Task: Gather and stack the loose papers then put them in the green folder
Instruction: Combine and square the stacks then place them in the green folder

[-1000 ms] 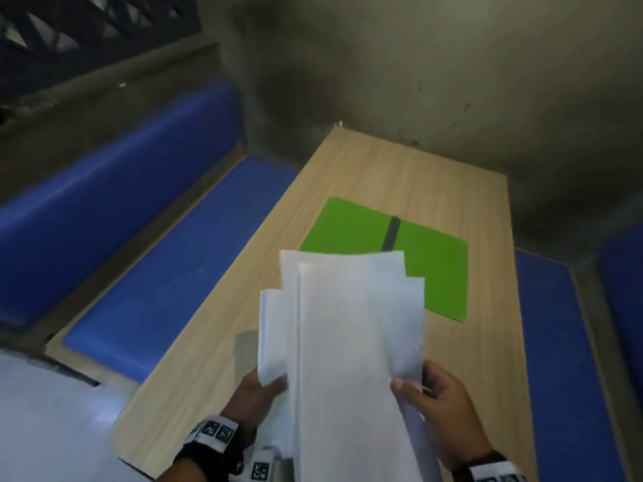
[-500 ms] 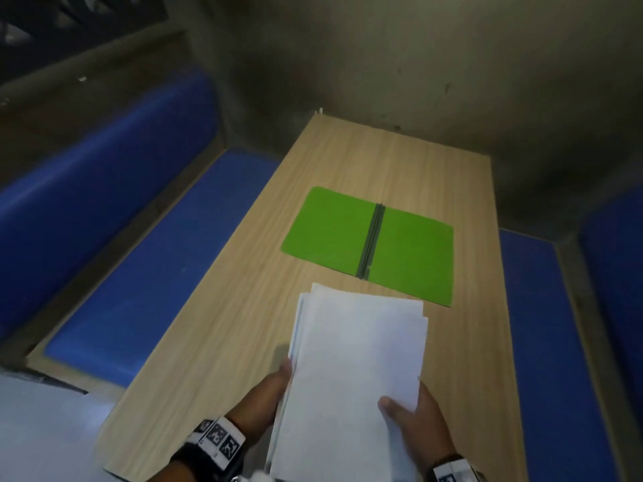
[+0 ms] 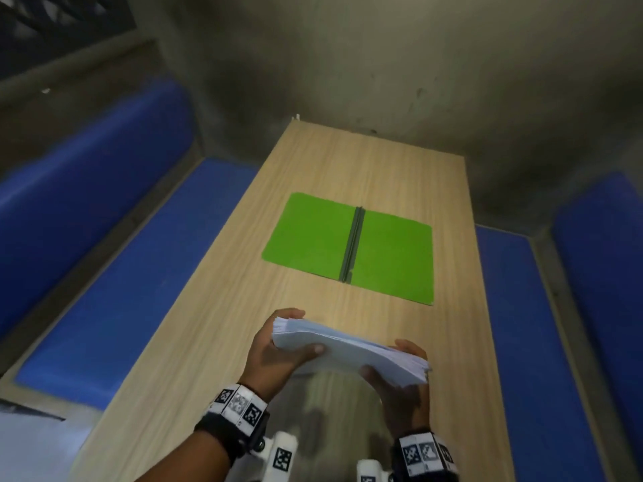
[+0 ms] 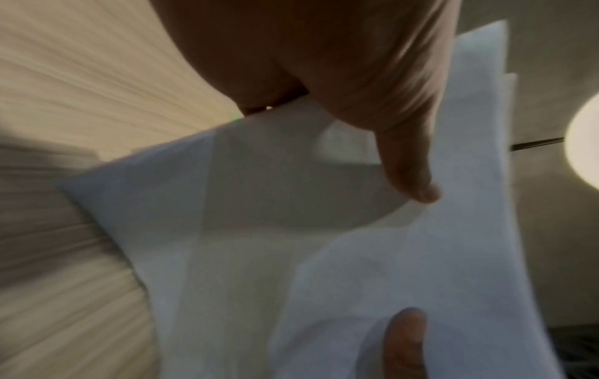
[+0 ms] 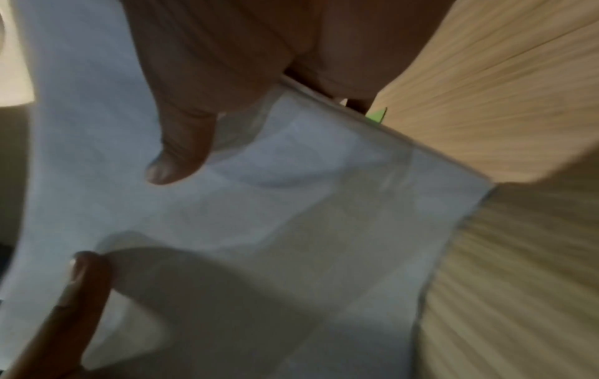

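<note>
Since the earlier frames the papers (image 3: 348,349) have swung from a near-upright, lengthwise hold to a nearly edge-on bundle lying crosswise in front of the person, and the folder (image 3: 313,234) is now fully uncovered. The stack's long axis runs left to right across the table (image 3: 215,307), with the left end slightly farther and higher than the right end. It is held above the near part of the table, clear of the surface, a blurred shadow beneath it.

The left hand (image 3: 278,353) grips the left end: its thumb lies on the near face, and its fingers curl round the far side. The right hand (image 3: 400,380) grips the right end in the same manner, thumb on the near face, fingers wrapped behind. In both wrist views a thumb presses flat on the white sheet (image 4: 324,256), whose edges are slightly fanned (image 5: 324,205).

The folder lies open and flat at mid-table, beyond the papers and apart from them. Its dark spine (image 3: 352,245) points away from the person; its long axis runs across the table. Blue benches (image 3: 114,273) flank the table.
</note>
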The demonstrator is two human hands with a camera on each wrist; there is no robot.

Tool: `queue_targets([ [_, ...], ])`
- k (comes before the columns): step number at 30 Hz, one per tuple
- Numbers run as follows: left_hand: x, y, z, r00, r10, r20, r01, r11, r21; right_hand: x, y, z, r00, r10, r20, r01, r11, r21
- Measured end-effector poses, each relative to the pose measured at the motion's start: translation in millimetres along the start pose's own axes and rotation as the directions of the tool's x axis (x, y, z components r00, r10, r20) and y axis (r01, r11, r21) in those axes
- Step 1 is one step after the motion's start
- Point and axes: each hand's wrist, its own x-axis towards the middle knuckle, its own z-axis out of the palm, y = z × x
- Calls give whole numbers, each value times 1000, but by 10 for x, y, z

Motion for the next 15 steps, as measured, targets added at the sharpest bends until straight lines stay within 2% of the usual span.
queue_targets([
  [3,-25,132,91,990,120,-80,-122,992,-13,33,-26,16,994,-27,-103,48,978,205],
  [6,-45,283,204,960,208,-185,-203,978,50,37,-157,72,978,-24,-208,87,950,299],
  [10,-4,332,334,933,134,-335,-118,991,68,65,-266,189,941,43,-335,30,977,209],
  [12,15,305,334,932,122,-342,-106,992,64,99,-268,214,921,54,-385,3,989,147],
  [15,9,288,311,937,132,-324,-117,991,66,148,-231,216,926,28,-376,19,992,121],
])
